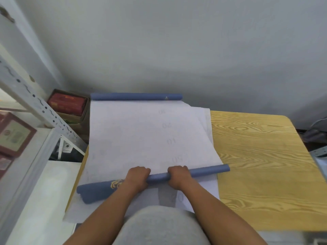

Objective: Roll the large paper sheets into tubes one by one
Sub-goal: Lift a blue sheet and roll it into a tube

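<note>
A large white paper sheet (141, 135) with faint numbers lies flat on the wooden table (256, 165). Its near end is wound into a blue roll (208, 171) that runs slantwise from lower left to upper right, looser and wider at the left end, where a yellow emblem shows. My left hand (137, 175) and my right hand (177, 175) are both closed over the middle of this roll, a short gap apart. A finished blue tube (136, 96) lies across the table's far edge, against the wall. More white paper shows under the roll, near my body.
A grey wall stands right behind the table. To the left rises a white metal shelf frame (44, 110), with red boxes (68, 103) behind it and framed items (14, 135) beside it. Bare wooden tabletop lies to the right of the paper. Grey objects sit at the far right edge.
</note>
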